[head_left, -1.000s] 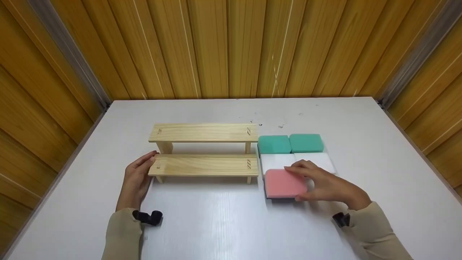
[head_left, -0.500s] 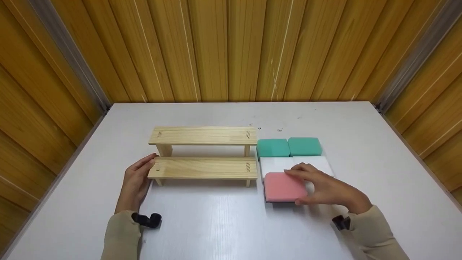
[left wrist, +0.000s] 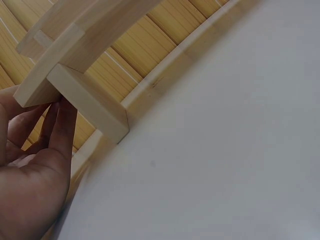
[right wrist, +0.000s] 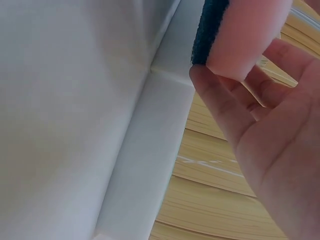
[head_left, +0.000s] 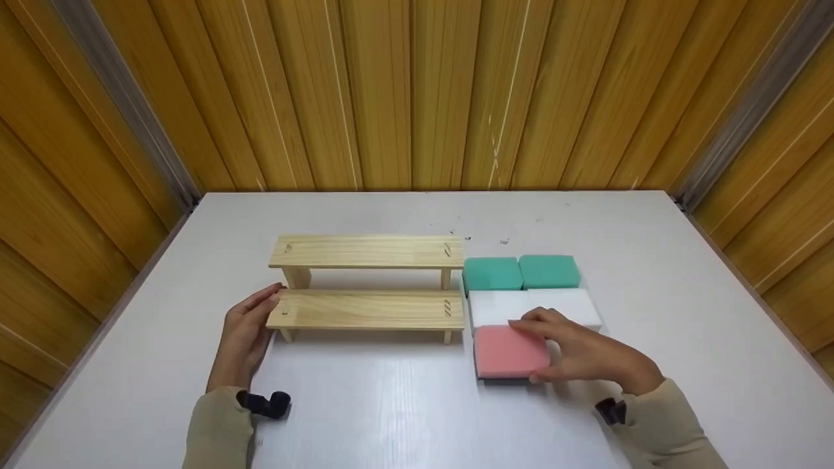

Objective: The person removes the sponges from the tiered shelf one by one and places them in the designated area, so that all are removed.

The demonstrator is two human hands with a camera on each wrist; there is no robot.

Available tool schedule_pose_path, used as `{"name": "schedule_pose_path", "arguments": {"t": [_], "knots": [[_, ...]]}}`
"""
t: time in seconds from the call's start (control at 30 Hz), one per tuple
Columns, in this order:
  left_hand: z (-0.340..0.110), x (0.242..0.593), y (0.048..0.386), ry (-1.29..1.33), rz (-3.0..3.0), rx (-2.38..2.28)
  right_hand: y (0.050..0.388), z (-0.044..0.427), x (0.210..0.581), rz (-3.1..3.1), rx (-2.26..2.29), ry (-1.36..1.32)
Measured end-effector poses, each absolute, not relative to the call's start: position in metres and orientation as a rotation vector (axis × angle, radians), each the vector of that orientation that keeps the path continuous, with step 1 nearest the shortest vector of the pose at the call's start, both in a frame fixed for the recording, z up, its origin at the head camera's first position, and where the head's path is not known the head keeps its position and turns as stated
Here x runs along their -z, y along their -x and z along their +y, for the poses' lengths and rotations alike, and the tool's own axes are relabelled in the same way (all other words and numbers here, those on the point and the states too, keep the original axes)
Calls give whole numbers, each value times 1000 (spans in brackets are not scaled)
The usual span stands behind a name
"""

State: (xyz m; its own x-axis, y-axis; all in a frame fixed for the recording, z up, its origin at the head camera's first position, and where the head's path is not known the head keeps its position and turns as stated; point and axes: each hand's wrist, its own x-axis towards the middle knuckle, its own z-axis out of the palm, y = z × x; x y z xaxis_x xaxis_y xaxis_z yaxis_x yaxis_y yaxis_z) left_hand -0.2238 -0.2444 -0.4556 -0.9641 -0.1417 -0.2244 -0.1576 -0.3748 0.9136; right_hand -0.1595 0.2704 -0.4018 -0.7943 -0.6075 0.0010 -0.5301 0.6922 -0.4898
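Observation:
A two-tier wooden shelf (head_left: 365,310) stands left of the table's middle. My left hand (head_left: 244,335) holds the left end of its lower board; in the left wrist view the fingertips reach under that board beside a leg (left wrist: 95,105). Between thumb and fingers, my right hand (head_left: 580,352) grips the right side of a pink sponge (head_left: 508,352) with a dark scouring layer (right wrist: 209,32) beneath. Behind this sponge lie two white blocks, a left one (head_left: 498,306) and a right one (head_left: 570,305). Whether the pink sponge touches the table I cannot tell.
Two green sponges, a left one (head_left: 493,272) and a right one (head_left: 550,270), sit side by side behind the white blocks, close to the shelf's right end. All stand on a white table (head_left: 365,404). Wood-patterned panels (head_left: 378,98) rise behind it and at both sides.
My right hand has drawn the pink sponge slightly toward me, showing more of the white blocks. The head view has tilted up a little. My left hand keeps its place on the shelf.

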Motion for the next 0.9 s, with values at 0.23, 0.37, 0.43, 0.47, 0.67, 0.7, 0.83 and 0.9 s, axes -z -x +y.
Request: {"name": "schedule_pose_path", "arguments": {"t": [0.23,0.37,0.43,0.47,0.67,0.7,0.83,0.9], "knots": [[-244,455,224,432,1734,-2564,161,267,405,2747,696,908],[-244,455,224,436,1737,-2562,162,266,407,2767,675,946],[-244,455,224,438,1725,-2567,162,266,408,2779,666,967],[-244,455,224,436,1719,-2569,162,265,408,2785,661,978],[-245,455,223,426,1694,-2582,161,265,409,2785,668,986],[-245,455,223,425,1695,-2580,161,265,409,2783,671,985],[-244,455,223,426,1710,-2573,161,265,410,2780,662,975],[-244,455,224,426,1724,-2570,161,265,410,2789,641,977]]}}
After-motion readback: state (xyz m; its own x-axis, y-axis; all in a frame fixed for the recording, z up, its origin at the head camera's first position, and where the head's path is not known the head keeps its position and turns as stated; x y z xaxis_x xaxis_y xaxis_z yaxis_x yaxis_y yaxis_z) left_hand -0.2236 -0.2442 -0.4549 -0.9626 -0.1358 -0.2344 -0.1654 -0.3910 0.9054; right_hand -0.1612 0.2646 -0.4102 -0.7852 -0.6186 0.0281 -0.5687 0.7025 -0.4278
